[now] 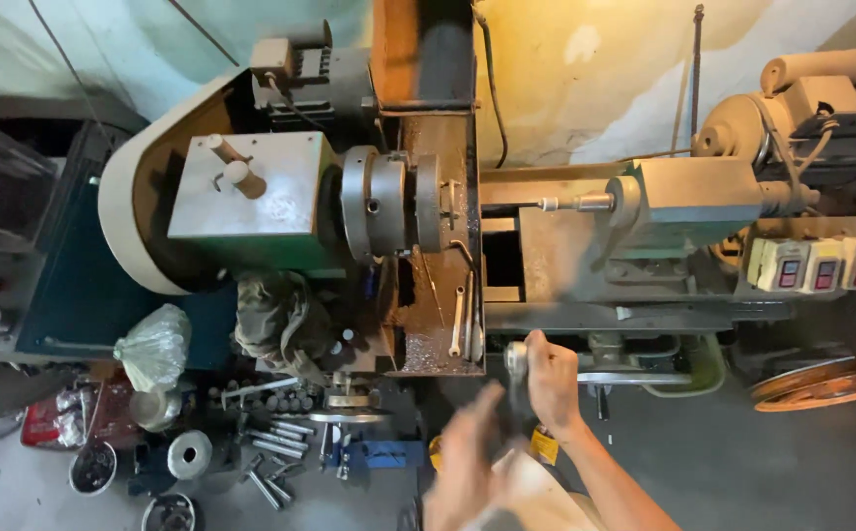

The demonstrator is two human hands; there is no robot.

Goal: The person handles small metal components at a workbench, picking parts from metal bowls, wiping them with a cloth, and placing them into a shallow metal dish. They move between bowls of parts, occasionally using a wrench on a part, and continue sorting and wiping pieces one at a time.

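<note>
Under the right hand [552, 379], the fingers wrap tight round a metal handle [516, 358] on the front of the lathe [585, 246]. Below and just beside them, the left hand [469, 462] is blurred, fingers spread wide, holding nothing. Above the fingers sits a rusty tray [438, 334]; higher up, the round chuck [388, 202]. Far left lie loose bolts [280, 438] and a plastic bag [155, 346].

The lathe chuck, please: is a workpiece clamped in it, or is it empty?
Cannot tell. The chuck is seen from above, its face hidden; no bar shows between it and the tailstock.
</note>
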